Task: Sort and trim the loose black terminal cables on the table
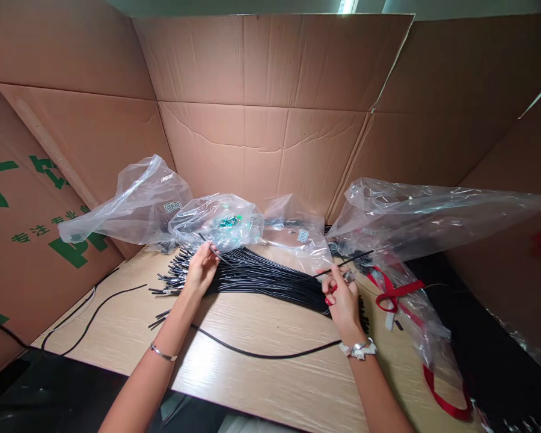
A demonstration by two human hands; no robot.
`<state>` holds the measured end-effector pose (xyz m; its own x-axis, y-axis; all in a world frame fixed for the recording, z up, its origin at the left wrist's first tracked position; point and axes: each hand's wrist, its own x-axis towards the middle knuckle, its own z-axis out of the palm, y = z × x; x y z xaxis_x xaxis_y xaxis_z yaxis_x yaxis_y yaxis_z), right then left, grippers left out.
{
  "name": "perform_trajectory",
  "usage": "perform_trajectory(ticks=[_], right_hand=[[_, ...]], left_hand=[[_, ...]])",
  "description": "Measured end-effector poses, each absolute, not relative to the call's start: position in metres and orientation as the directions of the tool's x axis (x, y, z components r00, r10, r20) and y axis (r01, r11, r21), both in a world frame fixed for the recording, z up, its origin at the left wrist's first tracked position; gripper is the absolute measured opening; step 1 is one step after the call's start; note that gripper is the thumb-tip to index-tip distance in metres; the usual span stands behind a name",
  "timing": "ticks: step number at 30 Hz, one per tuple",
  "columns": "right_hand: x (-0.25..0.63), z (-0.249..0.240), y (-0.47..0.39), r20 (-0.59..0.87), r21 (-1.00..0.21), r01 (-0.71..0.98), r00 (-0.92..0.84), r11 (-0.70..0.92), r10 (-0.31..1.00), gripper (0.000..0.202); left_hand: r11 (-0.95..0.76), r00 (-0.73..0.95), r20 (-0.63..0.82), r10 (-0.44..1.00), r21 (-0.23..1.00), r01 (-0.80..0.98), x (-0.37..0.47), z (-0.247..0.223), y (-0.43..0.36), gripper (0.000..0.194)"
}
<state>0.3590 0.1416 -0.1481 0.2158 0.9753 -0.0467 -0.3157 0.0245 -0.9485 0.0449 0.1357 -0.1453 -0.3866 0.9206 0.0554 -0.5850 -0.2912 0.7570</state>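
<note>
Both hands (pixel 201 266) (pixel 342 299) on black cable bundle (pixel 261 278), light wooden table (pixel 270 373)

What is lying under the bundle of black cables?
Under the bundle of black cables is the light wooden tabletop; one loose black cable curves beside it. Whatever lies directly beneath the bundle is covered.

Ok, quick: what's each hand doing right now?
Left hand: fingers resting on the black cable bundle, pinching one strand.
Right hand: closed on one black cable and something red; cannot tell what.
</note>
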Motion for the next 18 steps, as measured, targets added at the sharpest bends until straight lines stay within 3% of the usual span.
perform_trajectory(ticks=[5, 8, 12, 18], right_hand=[[0.341, -0.146, 0.129, 0.005, -0.970, -0.241, -0.035, -0.004, 0.999, 0.040], [0.335, -0.147, 0.126, 0.007, -0.980, -0.200, -0.098, -0.012, 0.995, 0.037], [0.334, -0.148, 0.125, 0.017, -0.983, -0.185, -0.151, -0.012, 0.988, 0.030], [0.336, -0.150, 0.124, 0.075, -0.993, -0.114, -0.289, 0.044, 0.954, 0.025]], left_hand=[[-0.333, -0.347, 0.057, 0.936, 0.467, -0.819, 0.028, -0.133, 0.127, 0.014], [-0.333, -0.329, 0.081, 0.941, 0.400, -0.854, 0.020, -0.130, 0.124, 0.015], [-0.323, -0.344, 0.031, 0.938, 0.431, -0.842, 0.017, -0.129, 0.127, 0.012], [-0.318, -0.400, -0.026, 0.916, 0.560, -0.765, 0.020, -0.127, 0.131, 0.024]])
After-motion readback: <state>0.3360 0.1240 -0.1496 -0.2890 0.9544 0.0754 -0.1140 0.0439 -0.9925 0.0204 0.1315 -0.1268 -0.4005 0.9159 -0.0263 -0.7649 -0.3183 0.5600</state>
